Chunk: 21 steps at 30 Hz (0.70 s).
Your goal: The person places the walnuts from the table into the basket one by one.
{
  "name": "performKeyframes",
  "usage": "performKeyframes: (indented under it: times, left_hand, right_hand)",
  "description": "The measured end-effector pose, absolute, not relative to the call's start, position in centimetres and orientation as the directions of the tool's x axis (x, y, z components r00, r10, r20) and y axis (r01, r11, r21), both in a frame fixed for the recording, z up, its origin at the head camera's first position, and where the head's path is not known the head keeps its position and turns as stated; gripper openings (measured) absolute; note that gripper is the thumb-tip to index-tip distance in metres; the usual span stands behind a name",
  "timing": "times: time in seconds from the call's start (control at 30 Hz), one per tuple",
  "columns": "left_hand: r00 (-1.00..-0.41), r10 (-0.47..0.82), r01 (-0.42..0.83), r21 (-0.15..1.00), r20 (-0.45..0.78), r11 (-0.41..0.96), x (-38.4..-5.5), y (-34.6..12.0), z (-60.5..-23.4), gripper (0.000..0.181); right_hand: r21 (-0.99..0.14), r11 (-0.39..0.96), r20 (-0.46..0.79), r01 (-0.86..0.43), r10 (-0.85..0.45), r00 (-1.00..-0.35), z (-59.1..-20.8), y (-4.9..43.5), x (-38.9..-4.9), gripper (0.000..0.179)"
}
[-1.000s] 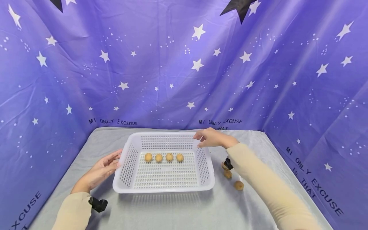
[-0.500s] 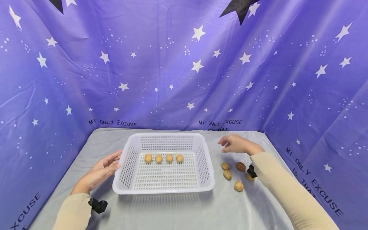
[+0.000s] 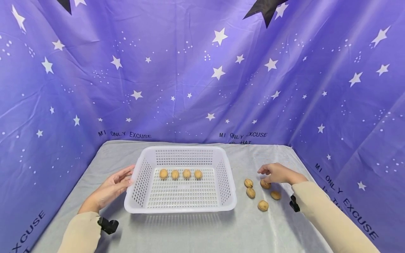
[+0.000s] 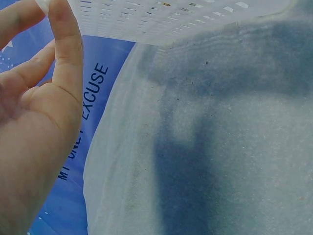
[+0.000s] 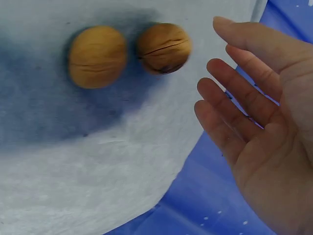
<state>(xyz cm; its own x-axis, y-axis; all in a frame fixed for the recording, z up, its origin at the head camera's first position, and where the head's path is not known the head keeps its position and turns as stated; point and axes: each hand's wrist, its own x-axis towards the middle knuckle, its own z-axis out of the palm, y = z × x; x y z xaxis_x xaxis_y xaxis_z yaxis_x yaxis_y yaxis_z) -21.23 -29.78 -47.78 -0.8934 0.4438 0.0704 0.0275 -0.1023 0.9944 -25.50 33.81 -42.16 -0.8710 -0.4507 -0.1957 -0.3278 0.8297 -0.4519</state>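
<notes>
At the left end of a white plastic basket (image 3: 183,210), my left hand (image 3: 109,188) holds the rim between thumb and fingers. The left wrist view shows this hand (image 4: 44,98) close under the basket's wall (image 4: 146,22). Inside the basket, a row of several walnuts (image 3: 186,173) lies across the floor. My right hand (image 3: 278,173) hovers at a walnut (image 3: 265,184) on the table, partly covering it in the head view. In the right wrist view my right hand (image 5: 264,103) has spread fingers and nothing in its grasp, apart from two walnuts (image 5: 98,57).
Several loose walnuts lie right of the basket, among them a front walnut (image 3: 263,205) and a right walnut (image 3: 275,195). Grey cloth (image 3: 177,235) covers the table. A purple star-printed curtain (image 3: 177,88) stands behind and along both sides.
My right hand has moved from the basket's back right corner, rightward and toward me, to the loose walnuts, uncovering several of them. My left hand and the basket have stayed put.
</notes>
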Motion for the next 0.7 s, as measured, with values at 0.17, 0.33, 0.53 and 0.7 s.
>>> performKeyframes:
  times: [0.17, 0.33, 0.53, 0.7]
  left_hand:
    - [-0.899, 0.433, 0.021, 0.996, 0.058, -0.091, -21.2, -29.7, -47.7, 0.068]
    - [-0.906, 0.421, 0.012, 0.997, 0.041, -0.072, -21.2, -29.7, -47.5, 0.07]
    - [-0.909, 0.415, 0.018, 0.998, 0.041, -0.06, -21.3, -29.7, -47.5, 0.069]
    - [-0.911, 0.412, 0.008, 0.998, 0.031, -0.058, -21.3, -29.7, -47.5, 0.069]
  right_hand:
    - [-0.483, 0.818, -0.193, -0.311, -0.446, -0.874, -43.5, 34.6, -25.1, 0.034]
    - [-0.529, 0.805, -0.204, -0.268, -0.427, -0.881, -45.0, 35.3, -24.9, 0.034]
    - [-0.527, 0.811, -0.196, -0.254, -0.407, -0.892, -45.5, 35.6, -24.8, 0.037]
    - [-0.517, 0.812, -0.186, -0.272, -0.416, -0.89, -45.4, 35.9, -24.8, 0.037]
